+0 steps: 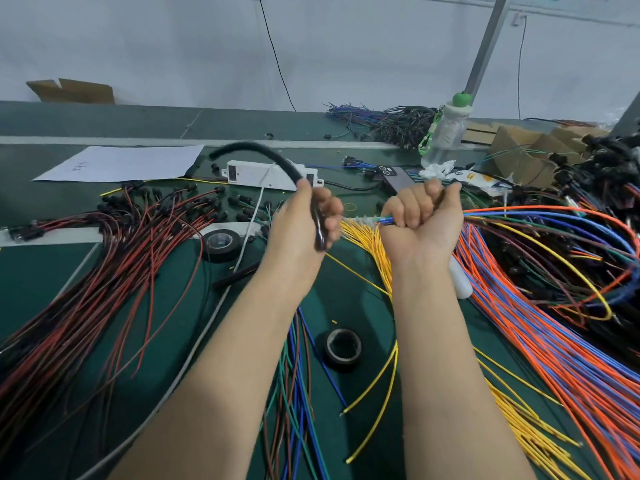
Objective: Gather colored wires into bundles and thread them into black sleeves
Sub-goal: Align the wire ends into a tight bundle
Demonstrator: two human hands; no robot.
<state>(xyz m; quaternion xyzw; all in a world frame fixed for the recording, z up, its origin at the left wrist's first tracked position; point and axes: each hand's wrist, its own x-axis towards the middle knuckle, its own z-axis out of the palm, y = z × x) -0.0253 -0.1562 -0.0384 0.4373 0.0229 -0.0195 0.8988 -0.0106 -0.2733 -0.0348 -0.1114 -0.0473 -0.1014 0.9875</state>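
Above the middle of the green counter [346, 296], the left hand [304, 216] grips a black sleeve [263, 152] that arcs up and to the left. Just beside it, the right hand [424, 220] is fisted round a bundle of colored wires [554, 220] trailing right. Red wires [104, 271] crowd the left side and orange wires [554, 358] the right. Bare room lies between the forearms, near a tape roll [343, 348]. A white wall [346, 46] backs the far edge.

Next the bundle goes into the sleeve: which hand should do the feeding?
Right, probably. The right hand grips the wire bundle with its tips sticking out toward the left hand, which only holds the black sleeve and can steady it.
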